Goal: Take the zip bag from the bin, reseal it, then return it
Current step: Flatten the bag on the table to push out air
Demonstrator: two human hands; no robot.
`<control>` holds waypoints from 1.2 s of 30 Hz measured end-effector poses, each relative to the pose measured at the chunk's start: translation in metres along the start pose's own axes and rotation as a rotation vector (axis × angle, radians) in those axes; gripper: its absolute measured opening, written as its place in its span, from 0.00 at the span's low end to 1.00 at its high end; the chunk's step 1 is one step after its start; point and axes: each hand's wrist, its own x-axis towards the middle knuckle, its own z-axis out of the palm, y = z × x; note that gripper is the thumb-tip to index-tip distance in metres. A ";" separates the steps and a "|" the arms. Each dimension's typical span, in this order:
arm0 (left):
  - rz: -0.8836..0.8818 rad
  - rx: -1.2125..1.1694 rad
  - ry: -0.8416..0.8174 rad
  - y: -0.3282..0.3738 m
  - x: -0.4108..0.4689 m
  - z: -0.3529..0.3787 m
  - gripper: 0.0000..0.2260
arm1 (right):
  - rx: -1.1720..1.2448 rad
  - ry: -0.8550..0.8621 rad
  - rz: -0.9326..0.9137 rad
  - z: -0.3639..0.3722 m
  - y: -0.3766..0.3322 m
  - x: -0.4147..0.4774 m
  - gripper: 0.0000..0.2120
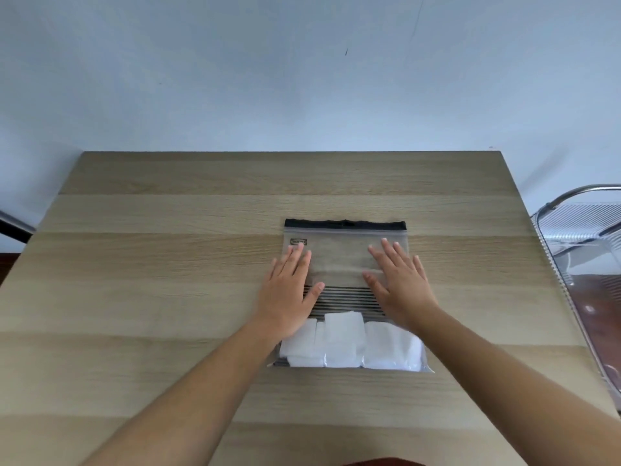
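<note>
A clear zip bag [342, 260] lies flat on the wooden table [168, 264], its black zip strip [344, 224] at the far end. White folded packets [346, 344] fill its near end, below a band of black stripes. My left hand [289, 294] presses flat on the bag's left side, fingers spread. My right hand [400, 284] lies flat on the right side, fingers also apart. Neither hand grips the bag. The clear bin [578, 237] stands off the table's right edge.
The bin is transparent plastic with a metal rim, beside the table at the right. A pale wall [302, 79] rises behind the table's far edge. A dark object [13, 227] shows at the far left, below table height.
</note>
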 end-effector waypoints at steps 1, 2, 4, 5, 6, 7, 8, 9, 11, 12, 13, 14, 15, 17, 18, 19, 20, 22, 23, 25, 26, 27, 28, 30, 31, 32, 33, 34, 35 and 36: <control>0.000 -0.036 0.018 0.006 -0.012 0.001 0.29 | 0.015 0.028 -0.021 0.003 -0.009 -0.011 0.31; -0.002 -0.067 0.013 0.013 -0.023 0.005 0.29 | 0.021 0.041 -0.040 0.008 -0.018 -0.022 0.31; -0.002 -0.085 -0.032 0.023 -0.037 0.014 0.28 | 0.004 0.014 -0.050 0.023 -0.032 -0.037 0.29; -0.008 -0.079 -0.053 0.026 -0.040 0.020 0.28 | -0.014 -0.013 -0.037 0.031 -0.036 -0.041 0.28; -0.017 -0.066 -0.064 0.028 -0.042 0.025 0.28 | -0.035 -0.037 -0.019 0.039 -0.037 -0.044 0.28; -0.024 -0.048 -0.064 0.028 -0.043 0.030 0.28 | -0.060 -0.051 -0.006 0.045 -0.037 -0.045 0.28; -0.024 -0.027 -0.056 0.027 -0.043 0.034 0.28 | -0.087 -0.057 -0.003 0.049 -0.035 -0.046 0.29; -0.021 -0.003 -0.045 0.026 -0.044 0.038 0.28 | -0.114 -0.055 -0.008 0.052 -0.033 -0.046 0.29; -0.015 0.041 -0.017 0.025 -0.045 0.044 0.29 | -0.151 -0.037 -0.023 0.058 -0.030 -0.046 0.30; -0.016 0.053 -0.002 0.025 -0.046 0.046 0.30 | -0.161 -0.031 -0.026 0.060 -0.029 -0.046 0.30; -0.019 0.062 0.011 0.025 -0.046 0.048 0.30 | -0.168 -0.025 -0.026 0.061 -0.029 -0.045 0.30; -0.021 0.068 0.022 0.025 -0.046 0.049 0.31 | -0.171 -0.019 -0.026 0.062 -0.029 -0.045 0.30; -0.020 0.072 0.031 0.025 -0.046 0.049 0.31 | -0.172 -0.012 -0.026 0.063 -0.029 -0.045 0.30; -0.016 0.068 0.039 0.025 -0.047 0.049 0.32 | -0.172 -0.004 -0.028 0.063 -0.028 -0.045 0.31; -0.016 0.066 0.040 0.025 -0.047 0.048 0.32 | -0.171 0.001 -0.030 0.063 -0.028 -0.046 0.31; -0.015 0.064 0.037 0.025 -0.046 0.048 0.32 | -0.168 0.004 -0.035 0.062 -0.027 -0.046 0.31; -0.015 0.058 0.030 0.024 -0.046 0.047 0.32 | -0.165 0.004 -0.040 0.062 -0.026 -0.046 0.32; -0.023 0.049 0.017 0.020 -0.047 0.045 0.34 | -0.161 0.005 -0.043 0.061 -0.019 -0.046 0.33; -0.030 0.046 0.010 0.017 -0.047 0.045 0.35 | -0.154 0.011 -0.036 0.060 -0.013 -0.046 0.34; -0.037 0.044 -0.008 0.008 -0.049 0.043 0.36 | -0.143 0.032 -0.011 0.056 0.005 -0.048 0.34; -0.038 0.050 -0.015 0.003 -0.050 0.043 0.36 | -0.150 0.044 0.002 0.053 0.016 -0.049 0.33; -0.040 0.057 -0.018 -0.001 -0.051 0.042 0.36 | -0.168 0.051 0.015 0.051 0.026 -0.051 0.32; -0.042 0.059 -0.020 -0.004 -0.052 0.041 0.36 | -0.190 0.054 0.026 0.048 0.034 -0.053 0.32; -0.036 0.048 -0.020 -0.007 -0.054 0.039 0.36 | -0.196 0.056 0.035 0.043 0.045 -0.056 0.32; -0.028 0.027 -0.017 -0.008 -0.053 0.038 0.37 | -0.162 0.058 0.034 0.041 0.047 -0.056 0.32; -0.029 -0.013 -0.005 -0.009 -0.052 0.036 0.36 | -0.102 0.063 0.037 0.038 0.048 -0.057 0.32; -0.040 -0.060 0.023 -0.010 -0.049 0.033 0.36 | -0.021 0.080 0.044 0.034 0.046 -0.056 0.32; -0.051 -0.093 0.063 -0.010 -0.044 0.028 0.35 | 0.062 0.114 0.057 0.029 0.044 -0.052 0.32; -0.056 -0.096 0.107 -0.009 -0.036 0.024 0.34 | 0.128 0.158 0.071 0.024 0.039 -0.047 0.32; -0.053 -0.082 0.148 -0.007 -0.027 0.019 0.32 | 0.158 0.198 0.081 0.020 0.032 -0.039 0.31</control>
